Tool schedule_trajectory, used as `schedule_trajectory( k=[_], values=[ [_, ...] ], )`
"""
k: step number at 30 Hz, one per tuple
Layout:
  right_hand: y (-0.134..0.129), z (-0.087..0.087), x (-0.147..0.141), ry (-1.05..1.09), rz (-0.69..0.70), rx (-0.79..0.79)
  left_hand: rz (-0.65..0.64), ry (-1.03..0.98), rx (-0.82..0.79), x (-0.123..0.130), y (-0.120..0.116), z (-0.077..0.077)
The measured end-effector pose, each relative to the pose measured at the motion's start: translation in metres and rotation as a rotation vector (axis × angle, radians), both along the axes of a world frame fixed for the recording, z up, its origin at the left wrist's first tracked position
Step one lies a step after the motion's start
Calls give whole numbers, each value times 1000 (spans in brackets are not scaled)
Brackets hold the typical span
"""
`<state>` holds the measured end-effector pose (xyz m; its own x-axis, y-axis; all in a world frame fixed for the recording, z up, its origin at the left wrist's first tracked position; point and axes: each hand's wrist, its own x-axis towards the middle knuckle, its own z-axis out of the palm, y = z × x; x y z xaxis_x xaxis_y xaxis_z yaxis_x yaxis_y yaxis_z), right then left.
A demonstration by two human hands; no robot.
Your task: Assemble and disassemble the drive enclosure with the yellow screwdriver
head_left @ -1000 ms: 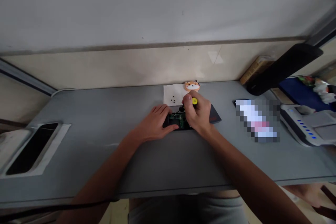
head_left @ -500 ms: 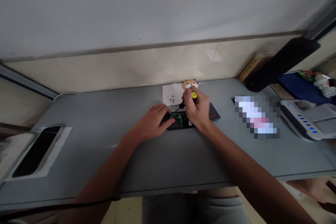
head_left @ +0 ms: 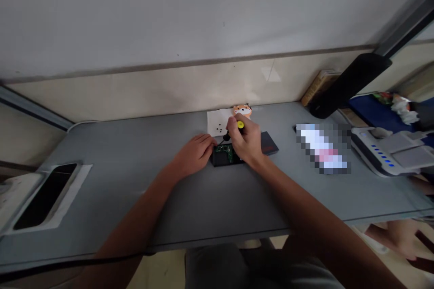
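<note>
A black device (head_left: 222, 158) with a green circuit board (head_left: 229, 152) exposed lies flat on the grey table. My right hand (head_left: 246, 142) is closed round a black screwdriver with a yellow cap (head_left: 240, 124); its thin shaft slants down-left to the board's upper left corner. At that corner, my left hand (head_left: 195, 156) touches the device's left edge, fingers close together near the screwdriver tip; whether they pinch something is too small to tell. Behind the device, a white sheet (head_left: 213, 122) bears several tiny dark pieces. An orange and white animal-faced item (head_left: 242, 109) sits at the sheet's right.
A dark flat box (head_left: 270, 142) lies beside my right hand. Further right are a blurred lit screen (head_left: 322, 149), a white and black unit with blue lights (head_left: 389, 151), a black cylinder (head_left: 351, 83) and a book (head_left: 318, 88). A black phone (head_left: 47, 196) lies far left.
My left thumb has lifted off the device's face and drawn in toward its upper left corner, uncovering the dark area left of the board. The view has shifted slightly.
</note>
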<state>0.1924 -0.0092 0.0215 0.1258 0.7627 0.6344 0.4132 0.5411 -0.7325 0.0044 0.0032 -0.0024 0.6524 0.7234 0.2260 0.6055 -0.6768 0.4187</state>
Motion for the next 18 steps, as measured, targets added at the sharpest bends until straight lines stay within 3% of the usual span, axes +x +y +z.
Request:
schedule_trajectory(
  k=[14, 18],
  values=[
    [-1, 0, 0, -1, -90, 10, 30, -60, 0, 3, 2, -4],
    [0, 0, 0, -15, -61, 22, 57, -78, 5, 5, 1, -4]
  ],
)
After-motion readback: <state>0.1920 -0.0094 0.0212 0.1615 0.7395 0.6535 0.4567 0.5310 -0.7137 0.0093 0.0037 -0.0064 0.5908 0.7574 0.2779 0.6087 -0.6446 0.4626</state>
